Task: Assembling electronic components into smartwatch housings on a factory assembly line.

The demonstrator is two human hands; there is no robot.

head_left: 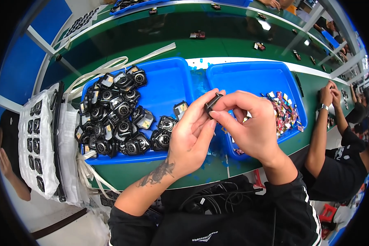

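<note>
Hands meet over the gap between two blue trays on a green workbench (160, 45). The left hand (190, 137) is cupped with its fingers curled upward, and its fingertips touch a small black part (213, 102) from the left side. The right hand (250, 123) pinches the same black part between thumb and forefinger, its other fingers folded loosely underneath. The part is held in the air, tilted, just above the inner edges of the trays, and its details are too small to make out.

The left blue tray (172, 82) holds a heap of small black camera-like modules (115, 115) with round lenses, crowded into its left and lower half; a few lie loose near the left hand. The right blue tray (250, 78) holds a pile of small pink and white scraps (285, 112) along its right side, just beyond the right hand's knuckles.

At the bench's left edge lies a white tray (37, 139) with black parts set in rows, beside clear plastic bags. White straps (110, 67) curl behind the left tray. Black cables (217, 197) rest in the person's lap. Another person in a black shirt (344, 160) sits to the right, hands raised at the bench. More small parts dot the far side of the bench.
</note>
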